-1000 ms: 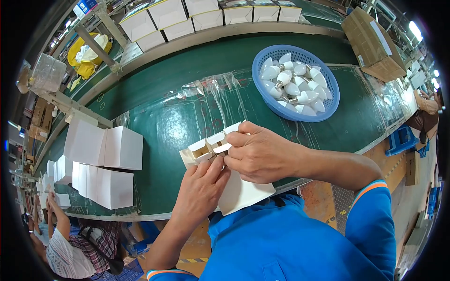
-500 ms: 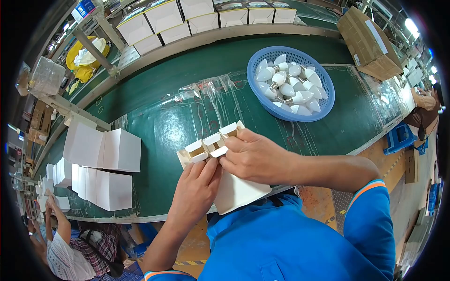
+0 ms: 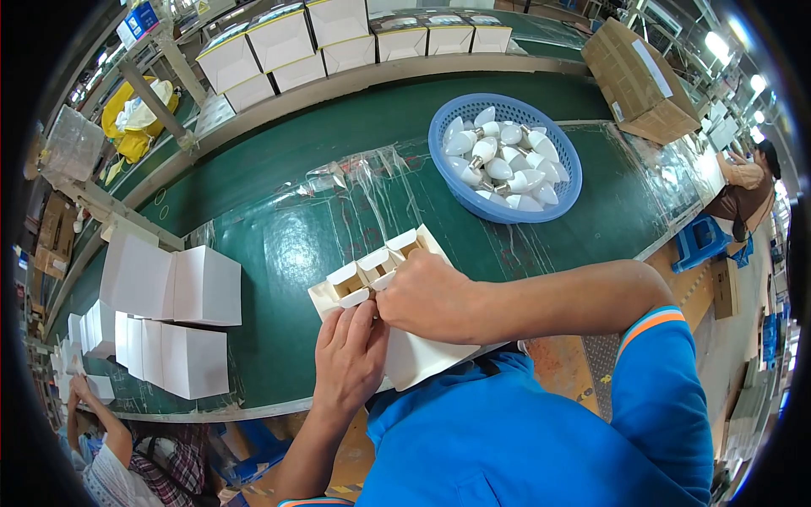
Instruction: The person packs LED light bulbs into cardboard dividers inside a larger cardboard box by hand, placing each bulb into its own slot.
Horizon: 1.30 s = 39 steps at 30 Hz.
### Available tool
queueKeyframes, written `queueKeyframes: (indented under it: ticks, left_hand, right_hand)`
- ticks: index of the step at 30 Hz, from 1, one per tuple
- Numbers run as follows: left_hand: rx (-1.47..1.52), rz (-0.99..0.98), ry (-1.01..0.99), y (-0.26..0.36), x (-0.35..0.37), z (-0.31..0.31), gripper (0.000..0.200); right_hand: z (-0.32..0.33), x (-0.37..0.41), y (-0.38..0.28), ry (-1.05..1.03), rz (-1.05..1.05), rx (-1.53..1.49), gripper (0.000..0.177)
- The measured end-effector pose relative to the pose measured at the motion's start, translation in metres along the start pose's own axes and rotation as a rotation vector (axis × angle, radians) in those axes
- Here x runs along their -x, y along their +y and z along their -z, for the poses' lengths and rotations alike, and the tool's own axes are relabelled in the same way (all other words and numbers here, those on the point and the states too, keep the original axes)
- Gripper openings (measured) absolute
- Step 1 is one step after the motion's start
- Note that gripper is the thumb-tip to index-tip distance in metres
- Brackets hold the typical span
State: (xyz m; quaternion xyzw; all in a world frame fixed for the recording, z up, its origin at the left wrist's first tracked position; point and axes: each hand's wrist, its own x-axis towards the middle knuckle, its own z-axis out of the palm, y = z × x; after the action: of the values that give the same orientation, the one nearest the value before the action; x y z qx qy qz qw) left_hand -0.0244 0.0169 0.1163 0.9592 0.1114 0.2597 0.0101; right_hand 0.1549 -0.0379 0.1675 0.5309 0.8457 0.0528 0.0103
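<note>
A white cardboard box (image 3: 424, 358) with an open top and small divided compartments lies tilted at the table's near edge, against my body. My left hand (image 3: 348, 353) grips its near left side, fingers along the flap and thumb hidden. My right hand (image 3: 429, 300) is closed at the near edge of the middle compartment, fingertips hidden by the fist, covering part of the dividers. Beyond the box stands a blue plastic basket (image 3: 443, 182) heaped with white candle-shaped light bulbs (image 3: 507, 160).
Several open white boxes (image 3: 207, 283) stand at the left on the green table (image 3: 283, 245). A brown carton (image 3: 642, 80) sits at the far right, and packed boxes (image 3: 279, 46) line the back shelf. Other people work at the lower left and far right.
My right hand has moved left and down along the box, from the right compartment toward the middle, and curled tighter. My left hand stays on the box. The whole view has shifted slightly.
</note>
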Motion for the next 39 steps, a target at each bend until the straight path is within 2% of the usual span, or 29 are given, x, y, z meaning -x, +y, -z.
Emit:
queueKeyframes:
  ticks: [2, 4, 7, 11, 15, 20, 24, 26, 29, 35, 39]
  left_hand:
    - [-0.015, -0.008, 0.021, -0.001, 0.001, -0.002, 0.021]
    - [-0.006, -0.001, 0.035, -0.001, 0.003, -0.003, 0.02]
    - [0.03, 0.001, 0.073, -0.002, 0.002, -0.003, 0.02]
    - [0.058, -0.007, 0.072, -0.001, -0.001, -0.001, 0.019]
    - [0.057, -0.006, 0.054, -0.001, -0.001, 0.001, 0.019]
    - [0.073, 0.029, -0.01, 0.001, 0.0, 0.004, 0.028]
    - [0.065, 0.048, -0.09, 0.002, -0.002, 0.011, 0.028]
    - [0.059, 0.053, -0.09, 0.003, -0.003, 0.012, 0.028]
    - [0.056, 0.052, -0.078, 0.003, -0.004, 0.011, 0.029]
    - [0.074, 0.087, -0.075, 0.005, -0.003, 0.012, 0.029]
    - [0.049, 0.101, -0.09, 0.007, -0.003, 0.012, 0.03]
  right_hand:
    - [-0.001, 0.002, -0.003, -0.032, 0.017, 0.048, 0.013]
    - [-0.007, 0.006, -0.003, 0.239, 0.101, 0.156, 0.015]
    - [-0.016, 0.007, -0.007, 0.254, 0.107, 0.144, 0.014]
    - [-0.015, 0.01, -0.011, 0.155, 0.022, 0.02, 0.011]
    - [-0.011, 0.004, -0.002, 0.116, 0.029, -0.05, 0.013]
    - [0.006, -0.012, 0.007, -0.152, -0.02, -0.175, 0.014]
    - [0.003, -0.017, 0.01, -0.163, 0.006, -0.118, 0.015]
    - [-0.007, -0.012, 0.016, -0.023, 0.032, -0.128, 0.013]
    - [-0.013, -0.005, 0.02, 0.066, 0.079, -0.089, 0.012]
    - [-0.005, -0.011, 0.017, -0.102, 0.088, -0.075, 0.012]
    - [-0.013, -0.009, 0.02, -0.064, 0.141, -0.105, 0.012]
